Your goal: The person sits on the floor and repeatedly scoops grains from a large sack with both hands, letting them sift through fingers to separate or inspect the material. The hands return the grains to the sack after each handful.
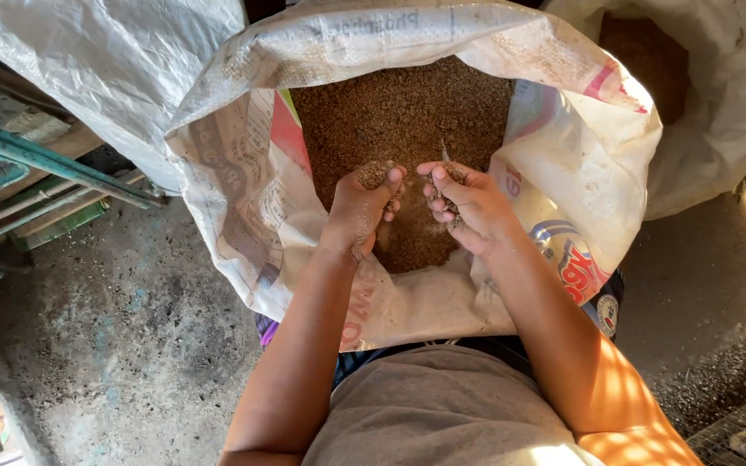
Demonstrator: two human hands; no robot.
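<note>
Landmark: open woven sack [243,164], standing on the concrete floor [123,345] right in front of the person. Granular feed [399,112] fills the inside of it. Left hand [360,207] and right hand [468,207] are both inside the sack mouth, side by side over the feed, some of it in each. Second sack [727,95] just right of and behind the landmark, touching it. Metal frame [45,164] left of it. Wire mesh [744,431] at near right, well apart.

A rough grey concrete floor [123,345], stained and gritty, runs underfoot; teal-painted metal bars [36,160] and worn wooden boards [53,220] lie at the left; warm dappled sunlight falls at the right, over wire mesh [736,436].
</note>
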